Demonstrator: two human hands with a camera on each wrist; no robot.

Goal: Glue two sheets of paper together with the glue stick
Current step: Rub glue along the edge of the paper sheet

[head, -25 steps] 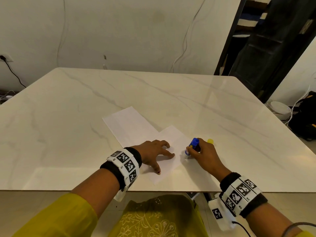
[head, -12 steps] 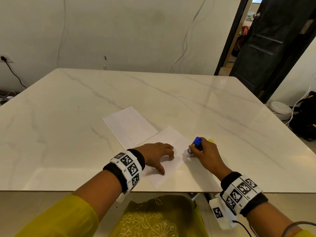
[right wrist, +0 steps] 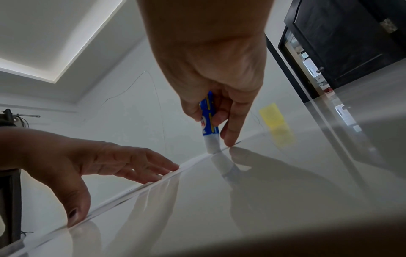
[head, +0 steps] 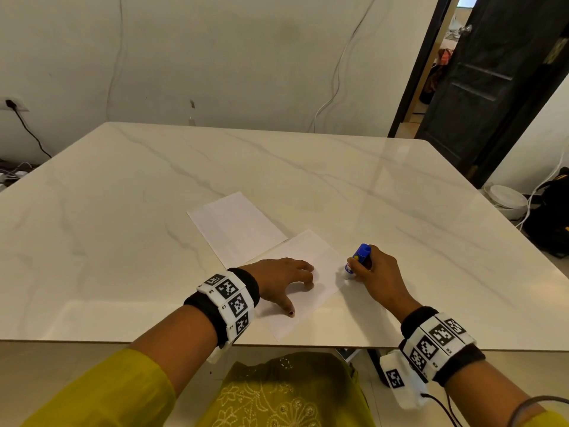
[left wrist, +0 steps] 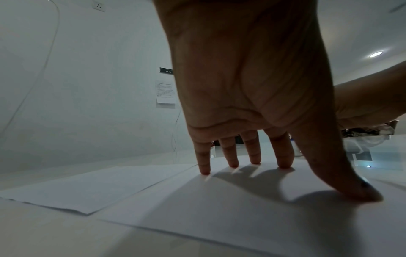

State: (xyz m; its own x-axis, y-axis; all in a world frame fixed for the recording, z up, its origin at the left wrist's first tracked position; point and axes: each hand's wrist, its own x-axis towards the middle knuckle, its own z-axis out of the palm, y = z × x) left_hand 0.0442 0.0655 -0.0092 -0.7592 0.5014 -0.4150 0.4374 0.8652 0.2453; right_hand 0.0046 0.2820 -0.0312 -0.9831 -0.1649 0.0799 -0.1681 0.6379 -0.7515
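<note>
Two white sheets lie on the marble table [head: 123, 241]. The near sheet [head: 311, 300] is pinned by my left hand [head: 283, 282], whose spread fingertips [left wrist: 205, 171] and thumb press it flat. The far sheet [head: 237, 229] lies just beyond, its near corner against the near sheet. My right hand [head: 375, 272] grips a blue glue stick [head: 358, 260] tilted tip-down, and its white tip [right wrist: 212, 146] touches the near sheet's right edge. A yellow cap [right wrist: 272, 114] stands on the table behind that hand, hidden in the head view.
The table's front edge [head: 277, 345] runs just below my wrists. A dark door [head: 480, 87] stands ajar at the back right. A white round object [head: 508, 201] and cables sit on the floor to the right. Cables and a wall socket [head: 12, 103] are at the left.
My right hand has slid the glue stick slightly rightward and farther along the near sheet's right edge. My left hand has drawn its fingers in a little and still presses the sheet.
</note>
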